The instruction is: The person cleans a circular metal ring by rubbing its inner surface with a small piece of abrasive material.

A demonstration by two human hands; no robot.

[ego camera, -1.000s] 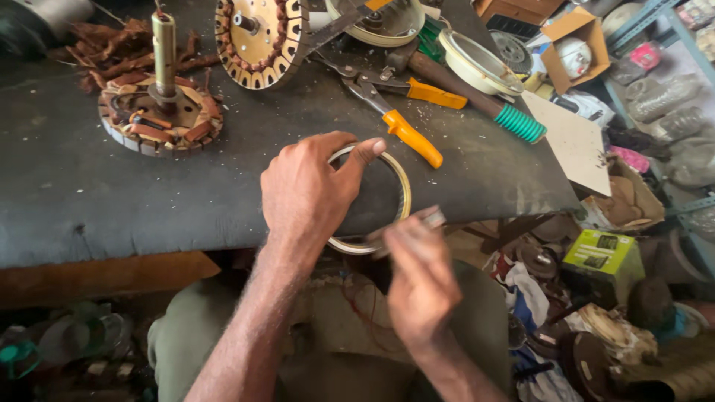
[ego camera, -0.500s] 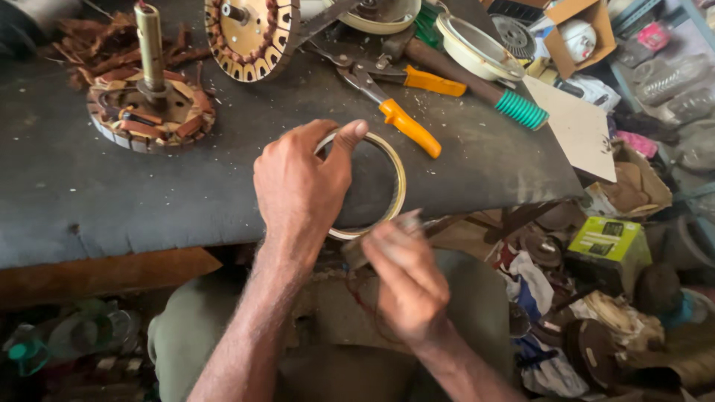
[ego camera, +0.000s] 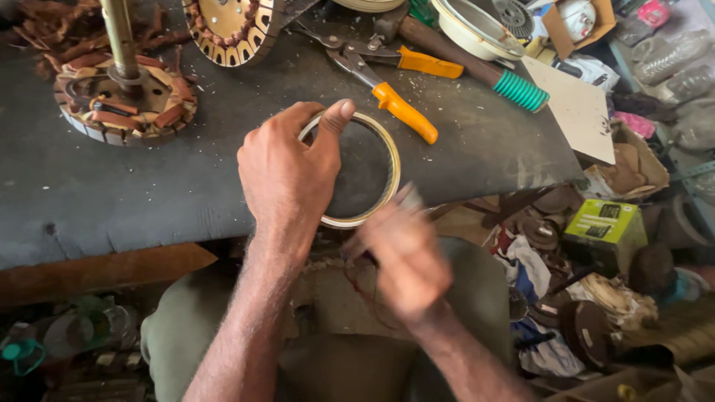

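Your left hand grips a thin ring of pale tape, thumb hooked over its far rim and fingers curled around the near side, holding it at the front edge of the dark workbench. Your right hand sits just below and beside the ring, over your lap; it is blurred, fingers bunched together near the ring's lower edge, and you cannot tell whether it pinches anything. Just beyond the ring lie orange-handled pliers, and past them a tool with a green ribbed handle. To the far left stands a motor stator with copper windings and an upright shaft, with a round slotted rotor disc near it. A yellow-green box rests among the clutter on the floor to your right.
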